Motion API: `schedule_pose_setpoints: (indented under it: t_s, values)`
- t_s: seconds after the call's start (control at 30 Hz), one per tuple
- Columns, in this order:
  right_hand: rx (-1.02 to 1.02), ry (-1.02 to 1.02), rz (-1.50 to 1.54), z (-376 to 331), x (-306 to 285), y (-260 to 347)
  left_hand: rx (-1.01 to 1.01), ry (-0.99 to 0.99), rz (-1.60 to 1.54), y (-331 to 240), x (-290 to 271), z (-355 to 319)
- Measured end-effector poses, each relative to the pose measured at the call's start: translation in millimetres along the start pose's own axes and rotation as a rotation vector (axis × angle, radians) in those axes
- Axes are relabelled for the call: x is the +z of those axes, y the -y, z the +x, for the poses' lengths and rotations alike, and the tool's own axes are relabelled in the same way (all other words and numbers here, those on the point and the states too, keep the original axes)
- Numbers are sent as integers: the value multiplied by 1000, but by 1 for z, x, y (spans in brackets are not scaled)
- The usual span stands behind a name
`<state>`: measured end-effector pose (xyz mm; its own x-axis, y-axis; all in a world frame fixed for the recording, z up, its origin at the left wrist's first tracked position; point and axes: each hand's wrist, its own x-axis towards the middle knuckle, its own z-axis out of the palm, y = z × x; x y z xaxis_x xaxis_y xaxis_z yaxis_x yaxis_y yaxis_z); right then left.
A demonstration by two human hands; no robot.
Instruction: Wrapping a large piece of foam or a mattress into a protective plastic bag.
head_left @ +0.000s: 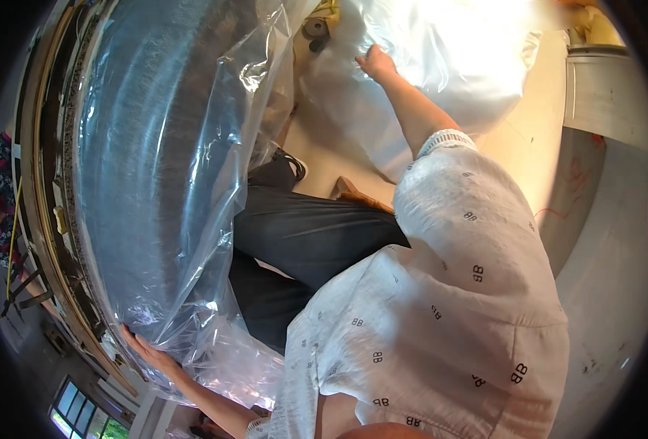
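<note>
Thing: a big roll (148, 161) wrapped in clear film (214, 219), filling the upper left and middle left of the frame.
Look: the roll is grey-blue and round, with fine lines that run along its curve; the film over it is glossy, wrinkled and loose, and it bunches at the lower edge.
Handling: I judge the roll heavy and stiff, too wide for one hand. The film is thin, soft and slippery, and it can tear or slide if one pulls only on it.
Where to hold: better with flat palms on the body of the roll, at both ends, not by the loose film.
Left hand (148, 351): at the lower left of the frame, laid flat with spread fingers on the film at the edge of the roll; the grip is open, it presses and does not clasp.
Right hand (376, 64): at the top middle, arm stretched out, fingers touching a white bag (448, 66); whether the grip closes on it, I cannot tell.
Around: a wooden frame (46, 219) beside the roll, a pale floor (529, 146) under the bag.
</note>
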<state>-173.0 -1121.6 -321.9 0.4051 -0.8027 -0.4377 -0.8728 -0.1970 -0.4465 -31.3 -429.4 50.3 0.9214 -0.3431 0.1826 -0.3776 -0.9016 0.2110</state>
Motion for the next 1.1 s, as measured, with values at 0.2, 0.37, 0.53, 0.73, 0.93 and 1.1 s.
schedule_pose_setpoints:
  t_s: [0.2, 0.37, 0.53, 0.73, 0.93, 1.1]
  values:
    - [162, -265, -193, -27, -35, -43, 23, -12, 11, 13, 4, 0]
    - [-44, -196, 178, -30, -48, -108, 50, -36, 15, 14, 4, 0]
    - [76, -67, 814, -99, -106, -168, 63, -72, -44, 13, 0, -4]
    - [597, -863, 899, -188, -222, -400, 71, -109, -56, 32, 5, -3]
    - [241, -1072, 728, -227, -276, -390, 93, -152, -42, 53, 17, 5]
    - [-323, -151, 742, -252, -227, -151, 28, -171, 1, 34, 5, 14]
